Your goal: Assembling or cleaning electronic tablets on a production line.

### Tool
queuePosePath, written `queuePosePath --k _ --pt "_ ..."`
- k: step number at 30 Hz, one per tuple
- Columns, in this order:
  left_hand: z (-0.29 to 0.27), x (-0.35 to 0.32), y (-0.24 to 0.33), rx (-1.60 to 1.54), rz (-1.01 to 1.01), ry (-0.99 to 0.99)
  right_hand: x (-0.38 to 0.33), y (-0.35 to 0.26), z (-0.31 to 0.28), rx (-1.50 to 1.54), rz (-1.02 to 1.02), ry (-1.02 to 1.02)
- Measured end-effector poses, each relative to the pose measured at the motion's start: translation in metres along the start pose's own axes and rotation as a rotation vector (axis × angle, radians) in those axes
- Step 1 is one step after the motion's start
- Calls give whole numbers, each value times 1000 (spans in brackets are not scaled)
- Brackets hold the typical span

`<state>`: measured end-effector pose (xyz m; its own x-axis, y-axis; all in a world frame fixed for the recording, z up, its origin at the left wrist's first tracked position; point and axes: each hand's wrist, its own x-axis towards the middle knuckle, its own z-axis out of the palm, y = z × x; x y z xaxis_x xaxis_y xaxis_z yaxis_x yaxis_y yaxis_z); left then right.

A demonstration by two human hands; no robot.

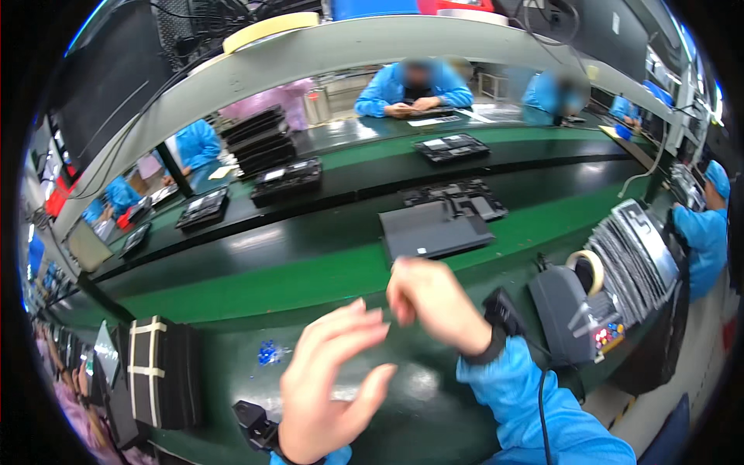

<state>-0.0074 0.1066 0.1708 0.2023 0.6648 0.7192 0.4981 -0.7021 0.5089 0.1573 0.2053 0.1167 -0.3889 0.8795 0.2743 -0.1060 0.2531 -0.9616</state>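
My left hand (329,380) is raised over the green bench top (403,418), its fingers stretched out and thumb apart, holding nothing. Ahead and to the right of it, my right hand (438,298) has its fingers curled down; whatever they may hold is hidden. Just beyond the right hand lies a dark flat panel (422,229), apart from the fingertips as far as I can see. Against its far side rests an opened laptop chassis (473,200) with inner parts showing. A small heap of blue screws or similar bits (269,353) lies left of my left hand.
At right stand a grey dispenser-like machine (562,310), a tape roll (587,267) and a row of grey panels (632,256). A black block with pale straps (159,372) is at left. Laptop chassis (287,180) line the far belt. A grey beam (372,35) crosses above; co-workers sit beyond.
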Motion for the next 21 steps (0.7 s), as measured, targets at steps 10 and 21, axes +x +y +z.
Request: queuePosePath --k 10,21 --pt "-25 6 13 -294 -129 923 106 170 -244 -811 469 1450" --pt "-85 -20 -17 -1037 226 1025 138 189 -299 -855 631 644"
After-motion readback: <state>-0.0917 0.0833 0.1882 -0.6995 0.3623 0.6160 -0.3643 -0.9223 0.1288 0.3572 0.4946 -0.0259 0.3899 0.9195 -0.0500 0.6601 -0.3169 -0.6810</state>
